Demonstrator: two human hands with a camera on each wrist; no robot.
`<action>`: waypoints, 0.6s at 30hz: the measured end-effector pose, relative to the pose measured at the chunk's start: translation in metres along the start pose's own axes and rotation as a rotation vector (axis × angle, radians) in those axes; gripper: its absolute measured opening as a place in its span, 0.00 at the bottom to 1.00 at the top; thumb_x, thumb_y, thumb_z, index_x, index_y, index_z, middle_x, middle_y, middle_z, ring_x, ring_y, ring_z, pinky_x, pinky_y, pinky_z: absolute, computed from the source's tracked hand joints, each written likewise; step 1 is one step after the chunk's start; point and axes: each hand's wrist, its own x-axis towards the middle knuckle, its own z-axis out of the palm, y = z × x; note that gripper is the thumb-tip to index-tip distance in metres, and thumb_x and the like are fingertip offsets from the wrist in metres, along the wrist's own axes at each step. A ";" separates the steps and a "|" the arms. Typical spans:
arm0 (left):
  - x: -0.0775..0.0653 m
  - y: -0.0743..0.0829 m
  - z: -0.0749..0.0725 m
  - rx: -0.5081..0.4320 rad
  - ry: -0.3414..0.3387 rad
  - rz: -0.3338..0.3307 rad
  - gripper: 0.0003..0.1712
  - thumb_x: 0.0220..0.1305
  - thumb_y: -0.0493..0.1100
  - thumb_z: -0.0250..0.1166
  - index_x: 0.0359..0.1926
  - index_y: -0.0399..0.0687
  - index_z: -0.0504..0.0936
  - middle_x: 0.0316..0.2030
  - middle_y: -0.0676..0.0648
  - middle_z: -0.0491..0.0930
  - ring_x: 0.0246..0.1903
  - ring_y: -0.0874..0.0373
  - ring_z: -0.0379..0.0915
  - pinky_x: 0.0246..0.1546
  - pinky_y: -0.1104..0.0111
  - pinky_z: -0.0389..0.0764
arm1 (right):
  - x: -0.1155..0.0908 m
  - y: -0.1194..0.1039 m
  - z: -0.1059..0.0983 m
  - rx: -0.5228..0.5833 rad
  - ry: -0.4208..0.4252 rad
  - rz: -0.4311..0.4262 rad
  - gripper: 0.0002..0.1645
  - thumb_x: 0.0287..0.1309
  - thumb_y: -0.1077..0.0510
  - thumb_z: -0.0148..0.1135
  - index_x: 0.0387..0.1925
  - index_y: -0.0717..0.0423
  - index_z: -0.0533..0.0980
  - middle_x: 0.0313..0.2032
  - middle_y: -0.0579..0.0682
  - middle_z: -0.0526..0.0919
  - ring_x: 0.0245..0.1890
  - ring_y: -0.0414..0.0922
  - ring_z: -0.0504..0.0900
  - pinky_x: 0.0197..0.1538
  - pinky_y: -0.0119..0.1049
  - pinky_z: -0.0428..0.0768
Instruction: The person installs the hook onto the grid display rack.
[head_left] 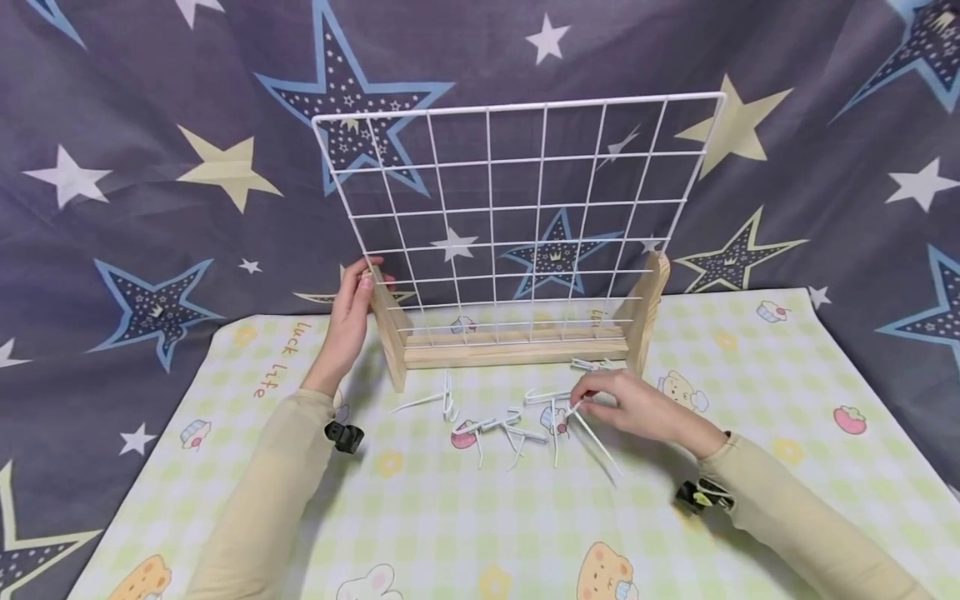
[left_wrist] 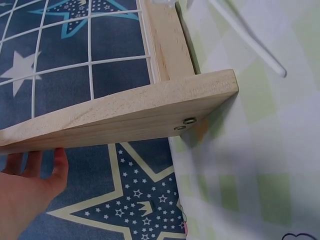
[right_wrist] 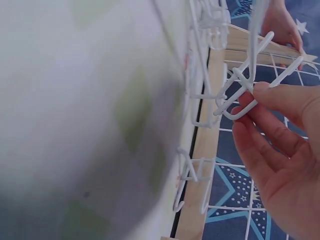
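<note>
A white wire grid panel [head_left: 490,162] stands upright in a wooden stand [head_left: 517,356]. My left hand [head_left: 348,308] holds the upper end of the stand's left side board [left_wrist: 125,110], thumb in front and fingertips passing behind it. Just in front of the stand's right half, my right hand [head_left: 637,404] pinches a white wire hook [head_left: 597,442] between thumb and fingers. Its long prong slants down toward the front. More white hooks [head_left: 491,425] lie loosely tangled on the cloth, left of my right hand.
One hook [head_left: 448,396] lies apart near the stand's left foot. Another hook [head_left: 592,365] is close against the base bar at the right. A green checked cloth [head_left: 450,517] covers the table. Behind it hangs a dark star-patterned curtain [head_left: 135,225].
</note>
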 end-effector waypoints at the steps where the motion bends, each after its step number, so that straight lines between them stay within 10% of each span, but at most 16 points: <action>1: 0.000 0.000 0.000 -0.001 0.003 -0.006 0.22 0.78 0.37 0.38 0.65 0.31 0.62 0.46 0.34 0.75 0.49 0.48 0.73 0.45 0.62 0.75 | 0.001 0.000 -0.001 0.010 0.010 0.001 0.11 0.57 0.73 0.62 0.38 0.57 0.80 0.37 0.44 0.83 0.38 0.42 0.81 0.42 0.40 0.81; 18: -0.004 -0.007 0.006 -0.044 0.045 0.042 0.26 0.78 0.49 0.41 0.66 0.36 0.62 0.47 0.38 0.74 0.50 0.48 0.72 0.48 0.63 0.75 | 0.017 -0.005 -0.018 0.103 0.215 0.075 0.08 0.57 0.71 0.64 0.37 0.60 0.81 0.38 0.50 0.84 0.37 0.48 0.83 0.45 0.43 0.81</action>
